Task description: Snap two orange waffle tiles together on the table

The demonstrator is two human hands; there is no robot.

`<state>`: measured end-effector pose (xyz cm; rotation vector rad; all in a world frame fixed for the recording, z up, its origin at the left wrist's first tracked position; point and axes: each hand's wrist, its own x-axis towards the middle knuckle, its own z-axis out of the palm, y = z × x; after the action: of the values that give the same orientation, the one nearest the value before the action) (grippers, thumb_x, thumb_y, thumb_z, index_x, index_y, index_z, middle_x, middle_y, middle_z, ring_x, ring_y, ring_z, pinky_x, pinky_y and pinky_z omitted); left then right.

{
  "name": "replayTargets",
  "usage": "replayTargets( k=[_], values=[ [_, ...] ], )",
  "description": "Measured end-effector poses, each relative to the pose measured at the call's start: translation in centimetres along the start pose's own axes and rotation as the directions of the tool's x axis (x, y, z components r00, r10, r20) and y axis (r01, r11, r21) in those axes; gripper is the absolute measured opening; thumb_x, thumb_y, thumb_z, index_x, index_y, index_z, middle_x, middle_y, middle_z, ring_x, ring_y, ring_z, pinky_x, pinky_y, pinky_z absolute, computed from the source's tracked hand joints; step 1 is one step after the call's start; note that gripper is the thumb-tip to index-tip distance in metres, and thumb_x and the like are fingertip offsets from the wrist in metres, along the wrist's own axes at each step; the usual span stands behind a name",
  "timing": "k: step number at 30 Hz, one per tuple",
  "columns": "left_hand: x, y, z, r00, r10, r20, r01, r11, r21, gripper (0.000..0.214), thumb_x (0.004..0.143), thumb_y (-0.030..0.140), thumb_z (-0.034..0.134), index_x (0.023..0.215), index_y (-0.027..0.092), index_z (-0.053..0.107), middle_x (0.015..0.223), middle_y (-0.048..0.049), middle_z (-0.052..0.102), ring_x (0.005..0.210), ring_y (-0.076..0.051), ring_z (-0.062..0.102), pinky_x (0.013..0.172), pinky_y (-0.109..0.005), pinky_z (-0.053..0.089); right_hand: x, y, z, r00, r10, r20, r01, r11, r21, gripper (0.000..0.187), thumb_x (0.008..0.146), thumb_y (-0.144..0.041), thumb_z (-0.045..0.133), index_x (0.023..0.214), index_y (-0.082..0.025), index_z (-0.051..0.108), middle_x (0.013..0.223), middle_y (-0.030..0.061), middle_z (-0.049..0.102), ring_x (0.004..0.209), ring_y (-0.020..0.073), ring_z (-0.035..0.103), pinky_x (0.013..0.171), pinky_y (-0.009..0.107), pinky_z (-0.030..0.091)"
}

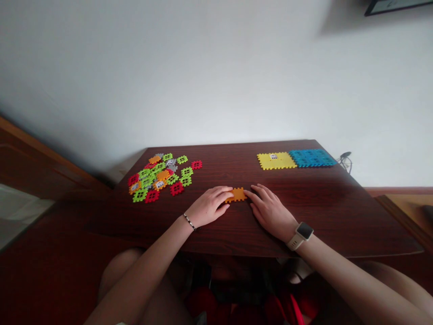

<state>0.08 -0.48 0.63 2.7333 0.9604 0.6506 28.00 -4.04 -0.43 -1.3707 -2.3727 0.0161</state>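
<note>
Two orange interlocking plastic tiles [239, 194], seemingly joined in a short strip, lie flat on the dark wooden table in front of me. Over the strip's left end curl the fingers of my left hand [210, 205], its thumb by the near edge; they hide part of it. My right hand [271, 211] rests at the other end, index fingertip at the right edge, fingers apart and nothing held in them.
To the left spreads a loose pile of green, red, orange and grey window tiles [158, 174]. A yellow baseplate [279, 163] with a small white window piece [273, 156] adjoins blue plates [313, 158] at back right. Behind the table [223, 162] rises a white wall [216, 81].
</note>
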Motion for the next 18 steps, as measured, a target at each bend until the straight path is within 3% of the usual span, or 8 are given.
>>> replayTargets(
  k=[18],
  values=[
    [0.04, 0.06, -0.05, 1.0, 0.002, 0.004, -0.002, 1.0, -0.001, 0.035, 0.103, 0.018, 0.065, 0.137, 0.024, 0.061, 0.153, -0.009, 0.061, 0.143, -0.026, 0.06, 0.124, -0.051, 0.051, -0.01, 0.08, 0.12, 1.0, -0.013, -0.02, 0.013, 1.0, 0.0, 0.047, 0.109, -0.025, 0.045, 0.153, -0.019, 0.058, 0.154, 0.0186, 0.058, 0.149, 0.0338, 0.049, 0.123, 0.056, 0.047]
  ],
)
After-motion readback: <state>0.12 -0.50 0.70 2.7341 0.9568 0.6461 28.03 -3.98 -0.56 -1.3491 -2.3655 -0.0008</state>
